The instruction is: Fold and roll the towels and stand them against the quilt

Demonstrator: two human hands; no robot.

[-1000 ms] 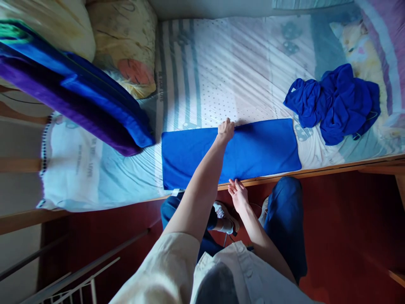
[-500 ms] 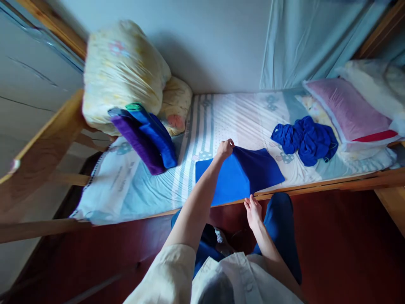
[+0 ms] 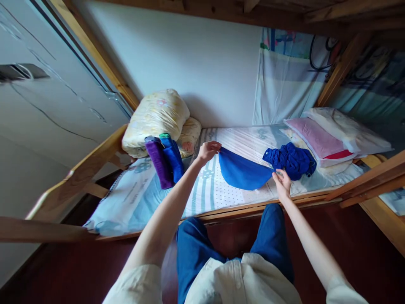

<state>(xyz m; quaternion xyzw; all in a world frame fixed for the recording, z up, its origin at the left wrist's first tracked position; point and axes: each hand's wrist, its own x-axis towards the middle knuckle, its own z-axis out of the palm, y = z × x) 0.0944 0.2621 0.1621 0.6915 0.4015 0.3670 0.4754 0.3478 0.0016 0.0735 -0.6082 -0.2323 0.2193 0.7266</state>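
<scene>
Between my two hands a blue cloth (image 3: 243, 171) is stretched, its upper edge sagging and its lower part hanging just over the bed. My left hand (image 3: 209, 150) pinches its left corner. At its right corner my right hand (image 3: 282, 182) grips it between thumb and fingers. Just beyond my right hand lies a crumpled heap of dark blue cloth (image 3: 295, 160) on the mattress. To the left, a purple rolled cloth (image 3: 158, 164) and a blue rolled cloth (image 3: 172, 158) lean side by side against the bedding.
A patterned sheet (image 3: 202, 198) covers the lower bunk. A pale yellow quilt (image 3: 158, 120) is piled at the left end; a pink pillow (image 3: 316, 137) lies at the right. Wooden bunk rails (image 3: 376, 177) stand at the right, with a beam (image 3: 215, 14) overhead.
The blue cloth was spread on the bed with its middle lifted; now it is raised and stretched between both hands. My right hand moved up and right onto its corner. The view tilted up.
</scene>
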